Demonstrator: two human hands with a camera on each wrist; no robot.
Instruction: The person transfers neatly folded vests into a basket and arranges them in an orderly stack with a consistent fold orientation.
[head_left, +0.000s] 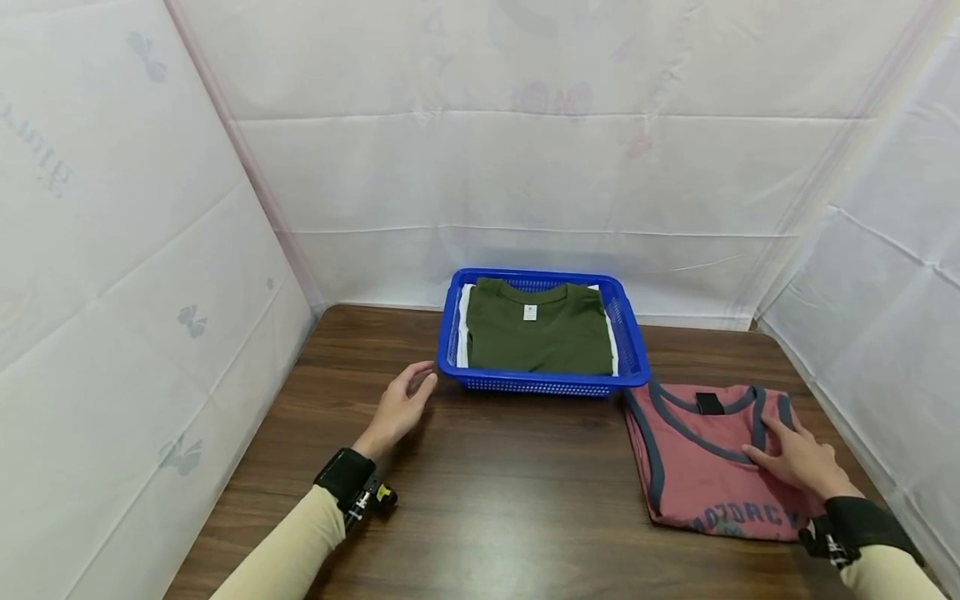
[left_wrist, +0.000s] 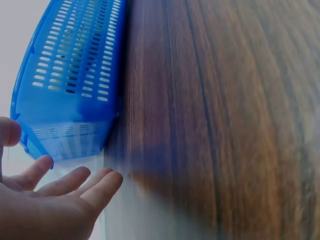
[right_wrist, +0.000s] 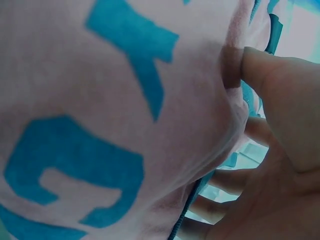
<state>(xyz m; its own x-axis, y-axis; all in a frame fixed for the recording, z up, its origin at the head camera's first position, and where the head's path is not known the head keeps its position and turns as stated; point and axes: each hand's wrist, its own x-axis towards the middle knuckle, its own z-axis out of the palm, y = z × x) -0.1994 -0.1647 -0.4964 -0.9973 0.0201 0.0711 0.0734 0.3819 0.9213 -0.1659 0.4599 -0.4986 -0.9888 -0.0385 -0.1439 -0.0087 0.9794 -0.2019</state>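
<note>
My left hand point(head_left: 399, 410) is beside the front left corner of a blue plastic basket point(head_left: 546, 382). Its fingers are loosely bent and hold nothing; the left wrist view shows the palm and fingertips near the basket's slotted wall. A folded dark green T-shirt point(head_left: 540, 337) lies in the basket over something white. My right hand point(head_left: 806, 460) is at the right side of a folded pink tank top point(head_left: 705, 467) with grey-blue trim and lettering. In the right wrist view, thumb and fingers grip its bunched edge point(right_wrist: 232, 125); several fingertips are hidden behind the fabric.
The brown wood-grain table point(head_left: 480, 483) bears the basket at its back edge. White printed sheets point(head_left: 525, 183) hang behind the table and along both sides. The tank top lies close to the basket's front right corner.
</note>
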